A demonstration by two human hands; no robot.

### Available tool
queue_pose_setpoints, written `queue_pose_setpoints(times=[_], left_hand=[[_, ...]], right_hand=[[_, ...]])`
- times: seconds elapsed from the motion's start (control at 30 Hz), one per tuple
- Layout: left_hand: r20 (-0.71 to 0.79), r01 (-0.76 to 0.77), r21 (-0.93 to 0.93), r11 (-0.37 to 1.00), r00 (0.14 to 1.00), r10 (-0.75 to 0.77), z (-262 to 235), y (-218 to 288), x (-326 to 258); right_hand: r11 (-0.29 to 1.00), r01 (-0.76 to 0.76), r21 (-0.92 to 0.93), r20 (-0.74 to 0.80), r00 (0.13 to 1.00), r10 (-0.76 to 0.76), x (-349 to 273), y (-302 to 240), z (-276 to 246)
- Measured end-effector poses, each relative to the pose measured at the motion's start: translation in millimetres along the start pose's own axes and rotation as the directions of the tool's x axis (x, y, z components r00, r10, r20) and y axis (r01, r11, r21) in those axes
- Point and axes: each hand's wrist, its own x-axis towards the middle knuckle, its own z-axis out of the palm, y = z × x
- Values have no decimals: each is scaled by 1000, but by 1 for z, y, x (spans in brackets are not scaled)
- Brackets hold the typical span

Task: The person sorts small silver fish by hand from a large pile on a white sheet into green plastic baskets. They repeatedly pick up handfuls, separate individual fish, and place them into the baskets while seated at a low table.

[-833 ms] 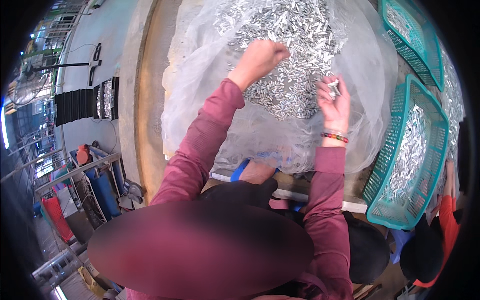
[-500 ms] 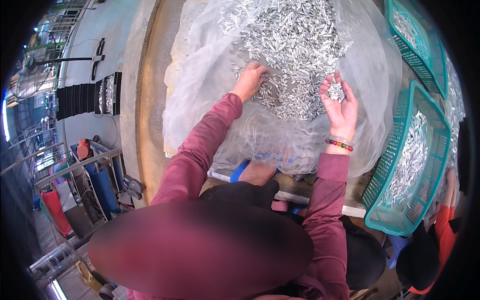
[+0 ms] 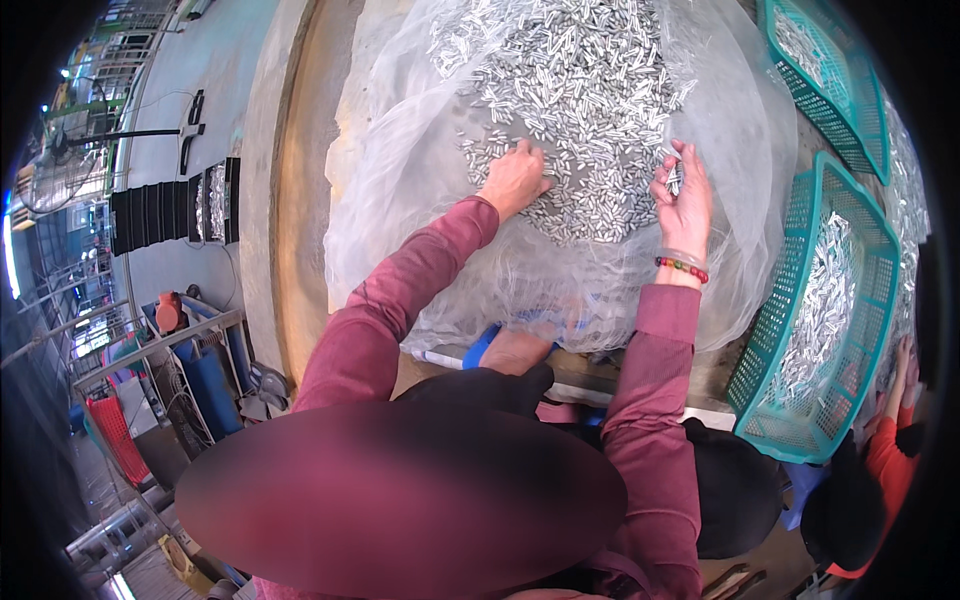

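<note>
Near edge: both maroon sleeves reach forward over a clear plastic sheet [image 3: 420, 200]. Right hand [image 3: 684, 196] raised, palm turned inward, fingers pinching a few small silver metal pins [image 3: 673, 178], long axes roughly upright. Left hand [image 3: 515, 178] lies palm down, fingers spread flat on the pile of pins [image 3: 580, 90]; grasp not discernible. Pins in pile point every way. Right side: teal mesh basket [image 3: 790, 300] holding more pins.

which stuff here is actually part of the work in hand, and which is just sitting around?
In use:
left hand resting on the pile of small silver metal pieces
right hand holding a few pieces
clear plastic sheet under the pile
near teal basket part-filled with pieces

Lying about:
far teal basket
fan
blue machine
</note>
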Motion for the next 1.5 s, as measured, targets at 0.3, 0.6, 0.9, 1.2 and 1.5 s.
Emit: queue_pose_setpoints(times=[0.3, 0.6, 0.9, 1.2, 1.5], left_hand=[[108, -115, 123, 986, 989, 101, 7, -6, 13], [23, -26, -103, 994, 999, 29, -11, -7, -6], [27, 24, -153, 988, 999, -20, 2, 21, 7], [319, 319, -948, -13, 947, -41, -41, 12, 29], [29, -132, -600, 789, 982, 186, 1, 23, 47]], right_hand=[[-384, 520, -763, 602, 788, -129, 42, 60, 18], [-365, 466, -806, 505, 863, -15, 32, 72, 6], [727, -126, -675, 112, 957, 269, 11, 24, 10], [961, -266, -71, 496, 827, 265, -13, -20, -3], [987, -156, -50, 569, 807, 156, -9, -40, -2]])
